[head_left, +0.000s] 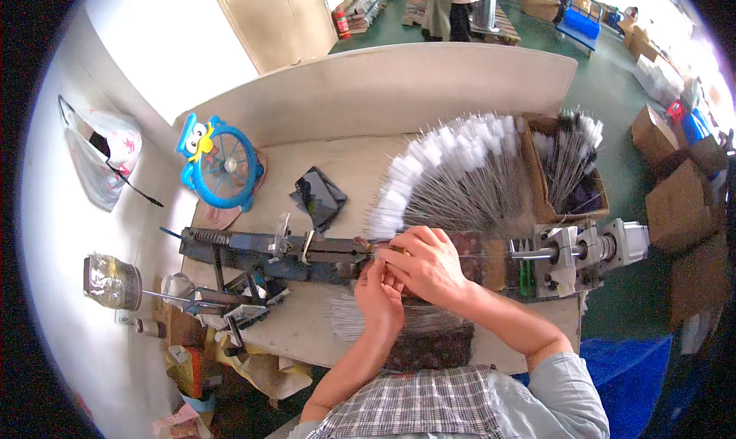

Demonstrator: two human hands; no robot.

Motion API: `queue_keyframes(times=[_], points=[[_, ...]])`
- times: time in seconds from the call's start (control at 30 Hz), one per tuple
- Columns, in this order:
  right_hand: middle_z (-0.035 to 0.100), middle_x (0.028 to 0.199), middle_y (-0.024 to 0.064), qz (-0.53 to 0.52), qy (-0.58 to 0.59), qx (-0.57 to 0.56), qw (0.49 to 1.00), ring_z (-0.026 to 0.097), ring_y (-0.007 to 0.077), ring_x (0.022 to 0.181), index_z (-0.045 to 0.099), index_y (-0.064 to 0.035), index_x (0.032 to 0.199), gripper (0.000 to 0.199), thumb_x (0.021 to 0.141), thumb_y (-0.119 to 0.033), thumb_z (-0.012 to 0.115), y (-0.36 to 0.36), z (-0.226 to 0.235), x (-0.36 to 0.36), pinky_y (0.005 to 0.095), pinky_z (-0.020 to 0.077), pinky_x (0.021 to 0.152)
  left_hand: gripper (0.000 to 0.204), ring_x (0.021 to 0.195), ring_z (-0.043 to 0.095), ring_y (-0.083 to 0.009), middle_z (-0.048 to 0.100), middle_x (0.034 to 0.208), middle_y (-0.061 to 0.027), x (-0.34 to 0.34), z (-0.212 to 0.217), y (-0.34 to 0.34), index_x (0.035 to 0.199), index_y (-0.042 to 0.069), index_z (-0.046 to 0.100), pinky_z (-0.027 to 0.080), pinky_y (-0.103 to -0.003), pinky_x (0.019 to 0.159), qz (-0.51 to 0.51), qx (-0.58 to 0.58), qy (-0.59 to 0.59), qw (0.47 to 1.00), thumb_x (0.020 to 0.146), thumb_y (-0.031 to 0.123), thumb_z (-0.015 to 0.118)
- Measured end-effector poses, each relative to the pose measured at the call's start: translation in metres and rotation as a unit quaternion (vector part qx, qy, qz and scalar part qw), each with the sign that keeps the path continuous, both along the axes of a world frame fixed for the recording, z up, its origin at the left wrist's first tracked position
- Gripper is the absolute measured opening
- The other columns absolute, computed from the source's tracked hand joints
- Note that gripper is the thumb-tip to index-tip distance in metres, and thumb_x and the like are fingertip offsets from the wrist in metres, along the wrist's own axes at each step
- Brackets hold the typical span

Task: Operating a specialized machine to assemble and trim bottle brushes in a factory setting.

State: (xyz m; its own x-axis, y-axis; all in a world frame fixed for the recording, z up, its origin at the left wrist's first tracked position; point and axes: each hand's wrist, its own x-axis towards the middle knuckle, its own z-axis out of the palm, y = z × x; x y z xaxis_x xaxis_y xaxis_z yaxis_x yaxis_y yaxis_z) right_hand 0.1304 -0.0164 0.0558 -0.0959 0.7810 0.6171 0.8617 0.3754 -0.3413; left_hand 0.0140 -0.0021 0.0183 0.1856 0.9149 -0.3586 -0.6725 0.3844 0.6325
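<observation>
My left hand [379, 299] and my right hand [427, 266] meet at the middle of a long bench fixture [326, 253]. The fingers of both hands are pinched close together, and whatever small piece they hold is hidden by them. A thin wire or rod [483, 255] runs from beside my right hand toward the clamp machine [566, 253] on the right. Just beyond my hands, a wide fan of wire-stemmed brushes [468, 182] with white bristle heads lies on the table. Thin pale wires [347, 316] lie beside my left wrist.
A blue toy-like fan [230, 167] and a dark phone-like object [318, 197] sit on the table [291, 151]. A cardboard box [540, 186] of dark-tipped brushes stands far right. A metal lever frame [238, 305] juts out at left. Beyond the back board [383, 86], a person stands.
</observation>
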Motion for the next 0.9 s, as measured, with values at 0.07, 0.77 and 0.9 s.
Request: queue_keyframes(times=[0.07,0.77,0.9], points=[[0.061,0.089,-0.0018,-0.006,0.004,0.006,1.0,0.055,0.0189,0.091,0.067,-0.016,0.089,0.022,0.068,-0.019,0.068,-0.003,-0.003,0.002,0.0341,0.0421,0.076,0.01,0.08,0.056,-0.0107,0.058,0.09,-0.0042,0.0,-0.001,-0.001,0.094,0.002,0.054,0.047,-0.025,0.07,0.007,0.016,0.001,1.0,0.09,0.01,0.052],[0.065,0.097,0.0066,0.003,0.056,-0.049,0.997,0.059,0.0239,0.093,0.067,-0.0091,0.093,0.024,0.069,-0.016,0.069,-0.008,0.006,0.002,0.0359,0.0465,0.079,0.006,0.08,0.059,-0.0133,0.06,0.09,-0.0047,-0.003,-0.004,-0.002,0.092,0.004,0.055,0.048,-0.027,0.071,-0.007,-0.016,-0.089,0.996,0.086,0.005,0.052],[0.065,0.097,0.0062,-0.008,0.067,-0.028,0.997,0.059,0.0239,0.093,0.067,-0.0085,0.092,0.024,0.069,-0.016,0.07,-0.011,0.003,0.004,0.0364,0.0465,0.079,0.005,0.076,0.057,-0.0123,0.06,0.087,-0.0041,0.001,-0.002,-0.002,0.09,0.004,0.055,0.048,-0.027,0.07,0.0,0.008,-0.059,0.998,0.085,0.003,0.053]])
